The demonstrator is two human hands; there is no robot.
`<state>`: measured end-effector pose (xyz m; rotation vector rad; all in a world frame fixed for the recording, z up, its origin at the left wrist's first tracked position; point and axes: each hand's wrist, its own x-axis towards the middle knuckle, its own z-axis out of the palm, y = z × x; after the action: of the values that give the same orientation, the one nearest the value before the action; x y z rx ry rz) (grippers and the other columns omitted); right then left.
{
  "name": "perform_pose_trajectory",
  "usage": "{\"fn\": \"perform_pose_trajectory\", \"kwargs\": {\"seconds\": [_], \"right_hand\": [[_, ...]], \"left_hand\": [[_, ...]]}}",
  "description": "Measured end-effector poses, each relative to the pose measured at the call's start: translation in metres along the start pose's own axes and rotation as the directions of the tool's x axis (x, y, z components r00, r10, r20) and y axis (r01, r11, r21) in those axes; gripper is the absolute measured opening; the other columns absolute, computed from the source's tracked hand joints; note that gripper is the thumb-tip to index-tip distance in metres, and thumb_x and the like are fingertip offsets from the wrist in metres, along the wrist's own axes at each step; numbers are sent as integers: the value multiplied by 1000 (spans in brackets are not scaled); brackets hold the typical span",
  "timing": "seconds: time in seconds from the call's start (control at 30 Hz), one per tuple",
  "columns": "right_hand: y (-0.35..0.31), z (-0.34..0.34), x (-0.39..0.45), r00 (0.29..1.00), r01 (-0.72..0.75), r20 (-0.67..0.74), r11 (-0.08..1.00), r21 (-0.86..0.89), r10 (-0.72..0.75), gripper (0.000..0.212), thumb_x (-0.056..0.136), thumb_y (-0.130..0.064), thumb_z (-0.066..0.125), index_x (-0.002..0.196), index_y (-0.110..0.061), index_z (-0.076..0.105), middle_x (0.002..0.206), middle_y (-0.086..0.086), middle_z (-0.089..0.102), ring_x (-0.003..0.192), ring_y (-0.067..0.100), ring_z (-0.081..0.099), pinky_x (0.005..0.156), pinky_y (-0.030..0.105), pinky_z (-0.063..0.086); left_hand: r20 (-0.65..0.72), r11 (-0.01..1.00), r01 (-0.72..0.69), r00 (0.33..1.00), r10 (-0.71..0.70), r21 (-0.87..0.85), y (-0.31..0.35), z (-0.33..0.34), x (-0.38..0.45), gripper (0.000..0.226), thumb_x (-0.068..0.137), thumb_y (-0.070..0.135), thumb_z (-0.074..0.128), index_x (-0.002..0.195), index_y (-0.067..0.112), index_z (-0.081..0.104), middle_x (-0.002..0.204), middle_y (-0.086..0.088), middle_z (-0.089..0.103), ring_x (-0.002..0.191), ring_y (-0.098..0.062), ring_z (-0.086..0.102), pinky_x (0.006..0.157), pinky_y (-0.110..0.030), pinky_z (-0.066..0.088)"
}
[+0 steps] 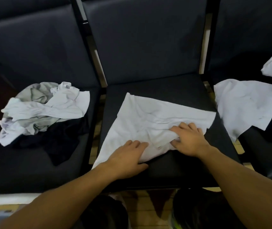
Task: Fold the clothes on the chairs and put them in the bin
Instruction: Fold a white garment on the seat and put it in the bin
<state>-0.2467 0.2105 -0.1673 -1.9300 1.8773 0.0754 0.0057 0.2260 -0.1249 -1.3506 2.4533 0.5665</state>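
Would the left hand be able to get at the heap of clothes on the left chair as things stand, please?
Probably yes. The left hand lies flat on the white garment, holding nothing, and the heap of clothes lies uncovered on the next seat with only the gap between the chairs in between.

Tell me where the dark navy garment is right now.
In the head view, the dark navy garment lies on the left chair seat, partly under the crumpled pile of white and grey clothes, left of the person's left hand.
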Motion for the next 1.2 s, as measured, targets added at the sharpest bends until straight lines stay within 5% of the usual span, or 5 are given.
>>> {"fn": "perform_pose_trajectory", "kwargs": {"seconds": [0.2, 0.37, 0.73, 1.03, 1.2], "right_hand": [[-12, 3, 0, 958, 168, -229, 985, -43, -173, 59, 89, -33, 56, 144, -40, 37, 143, -10, 38, 130, 20, 32, 107, 37, 27], [-17, 13, 5, 952, 216, -234, 974, 68, -195, 20, 95, -28, 53, 112, -33, 64, 126, -14, 56, 115, 16, 45, 93, 29, 36], [-19, 9, 11, 983, 130, -156, 965, 229, -96, 7, 93, -23, 55, 94, -29, 59, 102, -14, 52, 100, 12, 46, 75, 20, 34], [-20, 3, 13, 992, 58, -124, 909, 413, -7, 9, 93, -28, 61, 90, -24, 69, 101, -12, 63, 96, 12, 57, 86, 29, 48], [-15, -18, 15, 950, -26, -210, 728, 685, 232, 17, 102, -29, 52, 95, -17, 62, 91, 0, 62, 82, 16, 57, 70, 31, 44]], "left_hand": [[12, 963, 206, 977, -211, 175, -34, 7, -27, 89, 74, 64, 74, 138, 27, 23, 129, 4, 35, 118, -21, 42, 90, -41, 53], [119, 963, 267, 956, -268, 26, -56, 3, -32, 41, 87, 22, 66, 109, 25, 32, 102, 4, 48, 89, -18, 47, 71, -33, 43], [274, 951, 299, 911, -309, 79, -86, -1, -39, 13, 93, 17, 55, 100, 22, 45, 98, 1, 50, 83, -18, 49, 66, -28, 37], [51, 917, 355, 935, -351, -184, -90, -5, -35, 22, 84, 5, 45, 72, 22, 41, 78, -2, 50, 68, -22, 48, 56, -32, 34], [-158, 811, 289, 895, -418, -509, -94, -12, -27, 30, 89, 3, 40, 76, 23, 58, 80, -13, 64, 79, -36, 64, 70, -52, 52]]}}
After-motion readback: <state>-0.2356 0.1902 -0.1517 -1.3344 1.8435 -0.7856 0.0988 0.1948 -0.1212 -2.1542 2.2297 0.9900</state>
